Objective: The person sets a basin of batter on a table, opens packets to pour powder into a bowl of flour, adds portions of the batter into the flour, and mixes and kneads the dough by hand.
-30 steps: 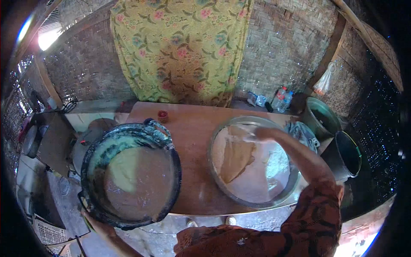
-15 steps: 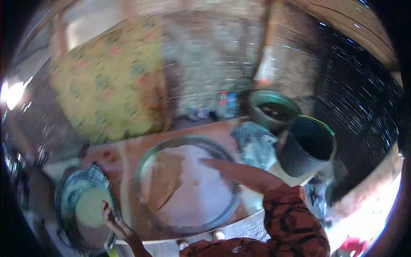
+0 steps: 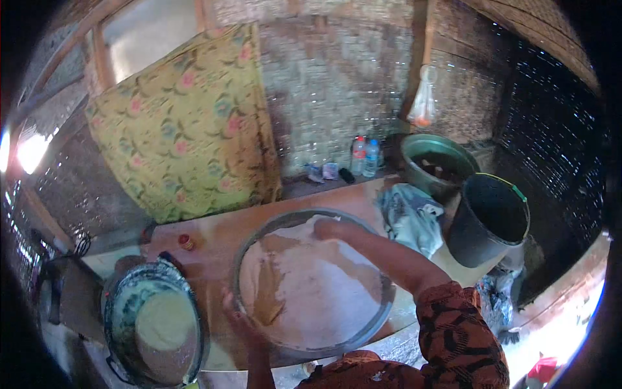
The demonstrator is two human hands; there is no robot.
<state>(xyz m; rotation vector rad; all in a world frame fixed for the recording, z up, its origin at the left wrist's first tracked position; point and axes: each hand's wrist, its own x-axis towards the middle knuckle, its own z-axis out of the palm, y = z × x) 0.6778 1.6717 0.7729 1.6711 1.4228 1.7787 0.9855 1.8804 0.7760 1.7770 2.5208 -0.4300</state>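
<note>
A wide round metal tray (image 3: 382, 311) stands on the brown table (image 3: 214, 236), holding a pale, wet-looking layer with a bare tan patch at its left. My right hand (image 3: 328, 228) is over the far part of the tray at the pale layer, its fingers too blurred to make out. My left hand (image 3: 237, 318) is at the tray's left rim, fingers partly seen and seemingly on the rim; its grip is unclear. To the left is a dark basin (image 3: 115, 311) with pale batter inside.
A small red container (image 3: 186, 242) sits at the table's back left. Crumpled cloth (image 3: 414, 217), a black bucket (image 3: 476, 233) and a green basin (image 3: 421, 178) are at the right. Bottles (image 3: 370, 159) stand by the woven wall, beside a floral cloth (image 3: 188, 129).
The view has turned right. My left hand has left the dark basin's side and come to the tray's left rim. My right hand remains over the tray.
</note>
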